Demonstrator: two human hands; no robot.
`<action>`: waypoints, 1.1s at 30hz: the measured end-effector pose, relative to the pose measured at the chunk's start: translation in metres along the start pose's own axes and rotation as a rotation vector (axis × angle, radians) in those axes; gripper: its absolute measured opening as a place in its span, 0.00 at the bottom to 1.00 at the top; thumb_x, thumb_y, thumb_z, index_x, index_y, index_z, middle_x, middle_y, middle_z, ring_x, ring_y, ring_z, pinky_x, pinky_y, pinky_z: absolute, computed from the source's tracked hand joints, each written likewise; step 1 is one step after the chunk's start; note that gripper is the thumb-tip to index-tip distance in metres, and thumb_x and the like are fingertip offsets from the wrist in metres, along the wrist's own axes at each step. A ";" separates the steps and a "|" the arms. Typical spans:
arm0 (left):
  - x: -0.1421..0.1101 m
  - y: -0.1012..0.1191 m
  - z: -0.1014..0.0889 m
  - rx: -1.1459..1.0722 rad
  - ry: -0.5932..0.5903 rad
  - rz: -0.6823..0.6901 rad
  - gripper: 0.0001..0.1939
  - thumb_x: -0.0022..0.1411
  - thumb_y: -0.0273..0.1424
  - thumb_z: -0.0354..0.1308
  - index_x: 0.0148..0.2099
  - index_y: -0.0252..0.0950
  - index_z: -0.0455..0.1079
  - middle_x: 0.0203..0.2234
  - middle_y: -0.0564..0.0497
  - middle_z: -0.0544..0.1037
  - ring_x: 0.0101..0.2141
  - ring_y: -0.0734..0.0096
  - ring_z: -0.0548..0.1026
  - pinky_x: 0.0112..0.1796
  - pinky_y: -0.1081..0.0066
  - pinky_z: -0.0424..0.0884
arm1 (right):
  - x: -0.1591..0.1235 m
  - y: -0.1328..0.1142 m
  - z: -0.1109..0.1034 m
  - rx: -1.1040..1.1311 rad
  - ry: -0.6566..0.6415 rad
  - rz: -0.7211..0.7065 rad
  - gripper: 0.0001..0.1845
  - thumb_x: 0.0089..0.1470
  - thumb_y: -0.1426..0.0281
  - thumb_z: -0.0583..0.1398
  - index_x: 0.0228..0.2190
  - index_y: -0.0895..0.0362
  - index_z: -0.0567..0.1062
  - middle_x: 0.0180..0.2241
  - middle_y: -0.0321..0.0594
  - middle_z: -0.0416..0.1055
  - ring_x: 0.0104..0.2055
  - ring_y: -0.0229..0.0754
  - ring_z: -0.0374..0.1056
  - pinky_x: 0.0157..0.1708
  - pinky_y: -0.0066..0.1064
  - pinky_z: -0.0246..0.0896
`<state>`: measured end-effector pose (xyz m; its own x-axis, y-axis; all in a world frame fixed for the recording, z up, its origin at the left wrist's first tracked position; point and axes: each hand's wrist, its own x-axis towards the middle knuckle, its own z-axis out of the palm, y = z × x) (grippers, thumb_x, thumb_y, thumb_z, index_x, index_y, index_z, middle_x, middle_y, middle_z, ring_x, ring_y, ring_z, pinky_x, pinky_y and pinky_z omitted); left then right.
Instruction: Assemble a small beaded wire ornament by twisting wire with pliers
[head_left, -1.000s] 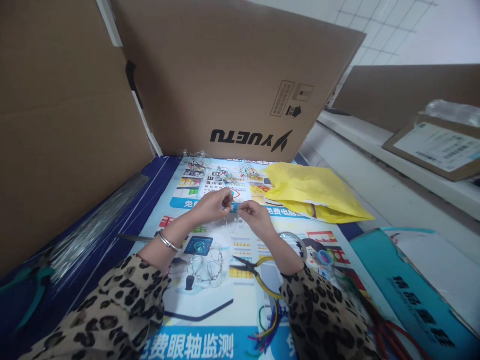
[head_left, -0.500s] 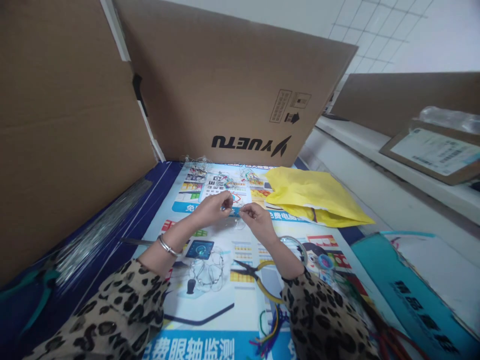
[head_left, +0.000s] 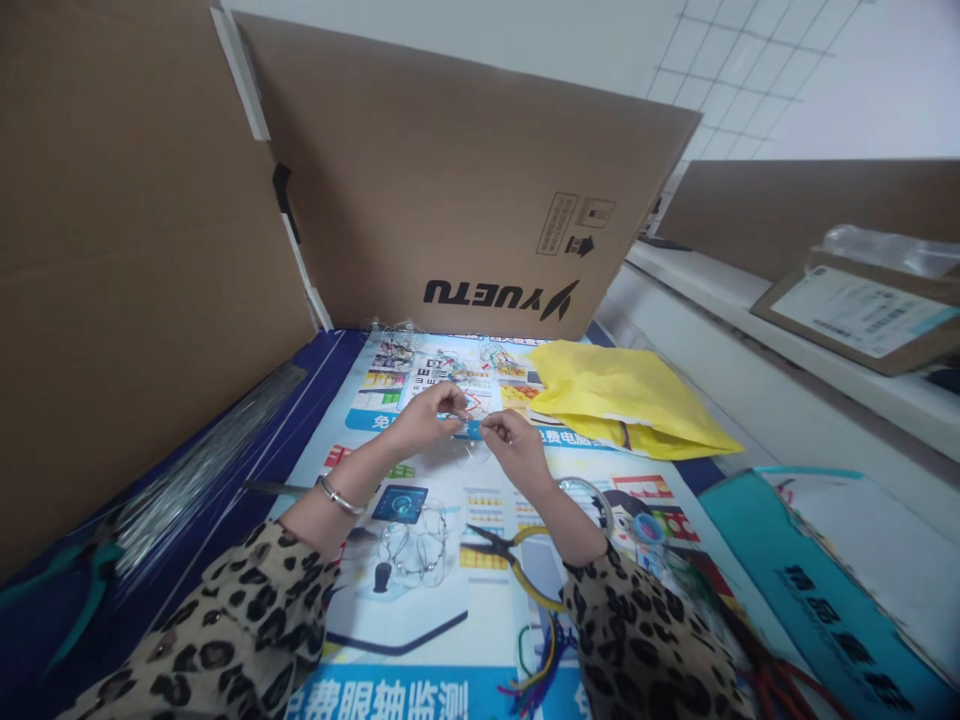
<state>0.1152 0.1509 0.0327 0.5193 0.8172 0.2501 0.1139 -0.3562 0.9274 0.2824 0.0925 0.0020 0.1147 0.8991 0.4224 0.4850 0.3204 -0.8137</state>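
Over the middle of the printed sheet my left hand is closed, thumb and fingers pinched together. My right hand pinches too, a small gap from the left. A thin clear wire loop hangs between and just below the fingertips; its ends are too fine to follow. Below the hands lies a coil of beaded wire on the sheet. Yellow-handled pliers lie beside my right forearm, jaws pointing left.
Tangled wire pieces lie at the back, before a cardboard panel. A yellow bag sits at right, above a teal box. Clear strands and green-handled pliers lie left. Coloured cords rest near the front.
The left fingers have loosened and opened slightly, while the right hand stays nearly in place. The whole view has shifted a little with the head.
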 end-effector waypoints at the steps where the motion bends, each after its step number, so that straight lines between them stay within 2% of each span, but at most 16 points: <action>1: 0.000 0.000 0.000 -0.025 0.003 -0.019 0.12 0.45 0.21 0.56 0.35 0.34 0.61 0.29 0.53 0.73 0.34 0.71 0.74 0.37 0.72 0.67 | 0.000 0.000 0.000 -0.003 0.003 -0.007 0.05 0.48 0.67 0.58 0.27 0.54 0.73 0.26 0.35 0.67 0.25 0.35 0.59 0.28 0.29 0.58; 6: -0.001 -0.002 -0.001 -0.184 -0.046 -0.116 0.17 0.45 0.24 0.60 0.41 0.33 0.63 0.28 0.50 0.76 0.31 0.71 0.74 0.32 0.73 0.67 | -0.001 -0.003 -0.001 -0.014 0.012 -0.037 0.05 0.49 0.67 0.57 0.27 0.54 0.72 0.27 0.35 0.67 0.26 0.36 0.59 0.29 0.29 0.58; 14: -0.001 0.000 -0.007 -0.367 -0.110 -0.173 0.19 0.43 0.26 0.63 0.41 0.31 0.66 0.32 0.47 0.76 0.35 0.70 0.75 0.34 0.73 0.66 | 0.002 -0.007 -0.005 0.018 0.030 -0.022 0.04 0.48 0.67 0.58 0.26 0.54 0.72 0.26 0.35 0.66 0.26 0.36 0.59 0.29 0.29 0.57; 19: -0.002 0.005 -0.008 -0.424 -0.099 -0.147 0.16 0.44 0.26 0.62 0.39 0.32 0.67 0.35 0.47 0.76 0.38 0.67 0.75 0.36 0.72 0.66 | 0.003 -0.007 -0.007 0.079 0.052 0.037 0.06 0.46 0.65 0.59 0.26 0.55 0.72 0.26 0.35 0.67 0.26 0.36 0.59 0.29 0.29 0.58; 25: -0.002 0.005 -0.005 -0.491 -0.054 -0.088 0.13 0.47 0.27 0.60 0.38 0.33 0.67 0.31 0.49 0.75 0.36 0.69 0.74 0.42 0.68 0.65 | 0.002 -0.009 -0.007 0.222 0.038 0.130 0.09 0.45 0.63 0.60 0.27 0.55 0.71 0.23 0.34 0.67 0.24 0.36 0.61 0.25 0.28 0.58; 33: -0.002 0.009 0.000 -0.482 0.033 -0.021 0.13 0.44 0.22 0.57 0.37 0.33 0.67 0.32 0.52 0.72 0.36 0.73 0.70 0.41 0.72 0.63 | 0.001 -0.015 -0.009 0.368 0.034 0.185 0.09 0.43 0.65 0.62 0.27 0.55 0.71 0.23 0.33 0.67 0.23 0.34 0.60 0.24 0.28 0.59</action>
<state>0.1147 0.1459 0.0406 0.4930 0.8388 0.2310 -0.2851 -0.0951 0.9538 0.2834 0.0856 0.0181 0.2029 0.9431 0.2634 0.1117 0.2449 -0.9631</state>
